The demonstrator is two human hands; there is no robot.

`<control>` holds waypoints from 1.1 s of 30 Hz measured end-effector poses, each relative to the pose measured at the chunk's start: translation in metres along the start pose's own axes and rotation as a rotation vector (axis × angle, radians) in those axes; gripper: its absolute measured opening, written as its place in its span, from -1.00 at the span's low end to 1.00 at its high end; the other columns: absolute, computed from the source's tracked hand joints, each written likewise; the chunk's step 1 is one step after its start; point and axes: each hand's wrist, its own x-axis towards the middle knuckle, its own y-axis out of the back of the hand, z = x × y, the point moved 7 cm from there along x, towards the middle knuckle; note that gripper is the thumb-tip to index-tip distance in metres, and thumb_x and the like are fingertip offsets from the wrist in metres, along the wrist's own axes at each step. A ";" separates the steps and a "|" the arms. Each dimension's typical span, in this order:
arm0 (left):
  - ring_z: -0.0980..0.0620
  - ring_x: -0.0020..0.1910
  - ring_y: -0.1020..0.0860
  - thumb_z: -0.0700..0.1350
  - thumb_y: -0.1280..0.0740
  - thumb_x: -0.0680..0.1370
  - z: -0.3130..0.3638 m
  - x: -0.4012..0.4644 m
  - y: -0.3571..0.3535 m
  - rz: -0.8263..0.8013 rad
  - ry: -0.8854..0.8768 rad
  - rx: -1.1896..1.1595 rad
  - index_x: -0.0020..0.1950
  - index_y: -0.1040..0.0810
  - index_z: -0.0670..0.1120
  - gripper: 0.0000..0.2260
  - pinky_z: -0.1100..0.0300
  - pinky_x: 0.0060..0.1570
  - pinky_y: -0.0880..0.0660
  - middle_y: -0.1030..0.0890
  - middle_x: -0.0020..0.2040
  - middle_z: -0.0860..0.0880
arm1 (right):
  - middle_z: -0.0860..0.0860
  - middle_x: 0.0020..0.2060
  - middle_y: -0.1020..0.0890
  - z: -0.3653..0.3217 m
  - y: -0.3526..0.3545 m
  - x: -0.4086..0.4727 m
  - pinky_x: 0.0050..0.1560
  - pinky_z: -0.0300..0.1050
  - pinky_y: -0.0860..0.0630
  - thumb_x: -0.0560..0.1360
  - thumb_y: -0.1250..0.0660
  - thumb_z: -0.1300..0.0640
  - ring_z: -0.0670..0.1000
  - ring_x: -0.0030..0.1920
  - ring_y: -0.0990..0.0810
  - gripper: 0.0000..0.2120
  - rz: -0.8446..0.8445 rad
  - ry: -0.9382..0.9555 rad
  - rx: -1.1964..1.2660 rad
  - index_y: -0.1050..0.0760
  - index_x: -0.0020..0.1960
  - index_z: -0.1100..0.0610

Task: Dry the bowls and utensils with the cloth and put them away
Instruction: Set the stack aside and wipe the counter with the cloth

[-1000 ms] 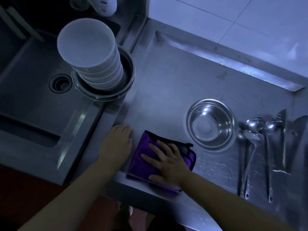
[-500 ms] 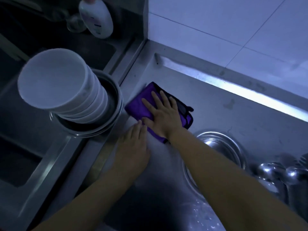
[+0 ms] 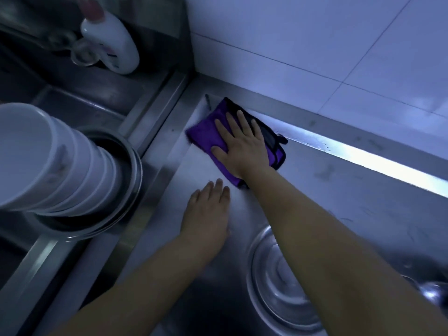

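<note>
While the right hand (image 3: 242, 149) lies flat, fingers straight & spread, it presses the purple cloth (image 3: 206, 132) onto the steel drainboard (image 3: 339, 202) near the back-left corner, close to the raised rear ledge; palm covers the cloth's middle, so only its edges and black trim show. Left hand (image 3: 208, 212) rests flat on the drainboard just beside the cloth, fingers straight, holding nothing. Steel bowl (image 3: 274, 287) sits near the bottom edge, partly hidden under the right forearm and cut off by the frame. Stack of white bowls (image 3: 48, 161), upside down, stands in a steel basin (image 3: 126, 190) at the sink (image 3: 72, 105) edge; left part is out of frame, count unclear, maybe 6+. Utensils at far right are only a blurred glint, can't make them out. White bottle (image 3: 114, 44) stands behind the sink, label unreadable.
</note>
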 end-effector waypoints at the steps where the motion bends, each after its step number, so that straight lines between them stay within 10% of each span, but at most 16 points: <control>1: -0.13 0.53 0.03 0.05 -0.30 0.52 0.002 0.001 0.001 -0.017 0.014 0.010 0.55 0.07 -0.13 -0.25 -0.03 0.46 0.00 0.07 0.57 -0.15 | -0.02 0.55 -0.03 0.012 0.001 -0.010 0.51 0.07 0.19 0.52 0.13 -0.32 0.04 0.54 0.15 -0.35 -0.001 -0.017 -0.006 0.01 0.54 -0.08; 10: -0.32 0.44 -0.18 -0.24 -0.06 0.59 0.032 0.017 0.014 -0.155 0.084 0.294 0.47 -0.07 -0.40 -0.52 -0.09 0.40 -0.15 -0.09 0.49 -0.38 | -0.01 0.55 0.16 0.147 0.017 -0.119 0.48 0.09 0.27 0.51 0.08 -0.33 0.09 0.52 0.28 -0.31 -0.028 -0.392 -0.045 0.14 0.55 -0.09; 21: -0.24 0.48 -0.15 -0.07 -0.31 0.53 0.024 0.008 0.012 -0.113 0.038 0.151 0.51 -0.05 -0.32 -0.31 0.00 0.38 -0.24 -0.06 0.53 -0.29 | 0.11 0.55 0.09 0.199 0.020 -0.208 0.43 0.33 0.13 0.53 0.09 -0.30 0.25 0.52 0.15 -0.30 -0.015 -1.156 0.051 0.16 0.56 -0.01; 33: -0.06 0.45 -0.27 -0.06 -0.30 0.54 -0.006 -0.066 0.005 0.200 -0.001 -0.174 0.47 -0.28 -0.16 -0.47 0.09 0.40 -0.22 -0.28 0.49 -0.11 | 0.08 0.55 0.15 0.052 0.002 -0.178 0.42 0.27 0.30 0.54 0.09 -0.29 0.23 0.51 0.24 -0.34 -0.120 -0.601 0.012 0.23 0.54 -0.11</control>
